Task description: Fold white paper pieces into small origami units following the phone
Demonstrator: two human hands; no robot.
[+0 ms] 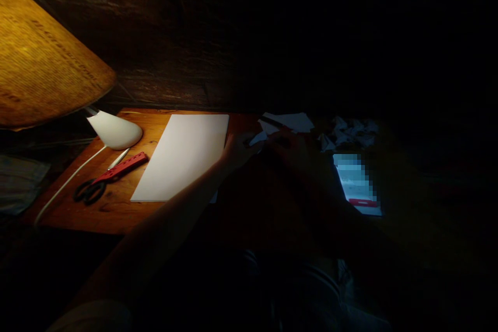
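Note:
My left hand (240,149) is closed on a small piece of white paper (258,138), which looks folded. From the other side, my right hand (287,146) meets it, its fingers bent at the paper's edge and mostly lost in shadow. Just behind the hands lie some white paper sheets (299,122) with a dark, narrow strip-like object (271,122) across them. Left of my left hand rests a stack of white paper (187,155), partly covered by my forearm.
Scissors with black handles (93,191) and a red perforated piece (124,166) lie near a white pen (119,159). A lamp (114,129) lights the wooden table's (112,220) left side. A lit phone (356,181) and several folded paper pieces (350,132) lie right.

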